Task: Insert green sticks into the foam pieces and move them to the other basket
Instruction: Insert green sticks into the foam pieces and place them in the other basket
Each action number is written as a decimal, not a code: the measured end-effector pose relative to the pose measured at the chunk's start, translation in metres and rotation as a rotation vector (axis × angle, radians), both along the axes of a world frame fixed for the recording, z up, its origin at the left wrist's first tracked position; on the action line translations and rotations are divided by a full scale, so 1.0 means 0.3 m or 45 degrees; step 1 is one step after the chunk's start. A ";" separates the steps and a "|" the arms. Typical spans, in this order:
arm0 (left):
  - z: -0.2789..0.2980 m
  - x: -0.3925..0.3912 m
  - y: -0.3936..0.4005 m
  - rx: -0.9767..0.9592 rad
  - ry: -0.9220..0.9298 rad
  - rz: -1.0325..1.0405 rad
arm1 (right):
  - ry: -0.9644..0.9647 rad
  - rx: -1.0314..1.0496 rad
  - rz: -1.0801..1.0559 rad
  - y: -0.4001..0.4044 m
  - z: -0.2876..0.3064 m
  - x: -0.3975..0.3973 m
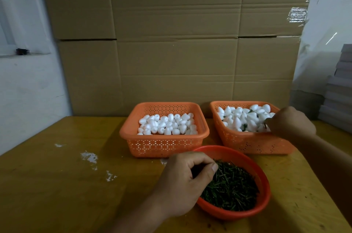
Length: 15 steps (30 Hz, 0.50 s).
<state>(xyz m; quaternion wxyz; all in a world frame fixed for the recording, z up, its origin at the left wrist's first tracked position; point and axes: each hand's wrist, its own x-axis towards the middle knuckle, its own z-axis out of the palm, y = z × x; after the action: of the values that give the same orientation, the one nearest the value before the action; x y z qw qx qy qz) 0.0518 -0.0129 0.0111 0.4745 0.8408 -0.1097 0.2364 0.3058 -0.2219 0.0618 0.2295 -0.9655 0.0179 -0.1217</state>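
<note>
— Fingers [206,166] of the left hand [182,181] are curled together at the near left edge of the red bowl [264,192], thumb and fingertips closed over the top of the green sticks [232,189]. They seem to be pinching some sticks, though the hand hides just what is between them.

— And the other hand?

— Right hand [289,122] reaches over the near right part of the right basket [247,143]. Its fingers are bent downward among the foam pieces [240,118] there, and a thin dark stick end pokes out at the fingertips. Whether it grips a foam piece I cannot tell; the back of the hand covers it.

— Where do the foam pieces lie?

— Both orange baskets hold white foam pieces. The left basket [163,145] is filled with plain white ones [167,124]. In the right basket, bits of green show between the white pieces.

— How do the containers stand?

— The two baskets stand side by side at the back of the yellow tabletop [57,185], just apart from each other. The red bowl sits in front of them, between the two and nearer the person, heaped with short green sticks.

— Anything else around?

— White crumbs [89,156] are scattered on the tabletop to the left. Large cardboard boxes [171,42] rise behind the baskets, and a stack of grey sheets [341,90] stands at the far right.
</note>
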 end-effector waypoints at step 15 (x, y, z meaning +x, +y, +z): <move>0.004 0.008 0.016 0.040 -0.182 0.269 | -0.293 0.572 0.667 0.082 -0.048 -0.436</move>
<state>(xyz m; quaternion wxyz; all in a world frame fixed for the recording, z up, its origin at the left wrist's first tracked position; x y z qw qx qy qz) 0.0541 -0.0080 0.0123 0.4245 0.8361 -0.0578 0.3425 0.1751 -0.1974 0.0475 0.4600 -0.8427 -0.2298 -0.1597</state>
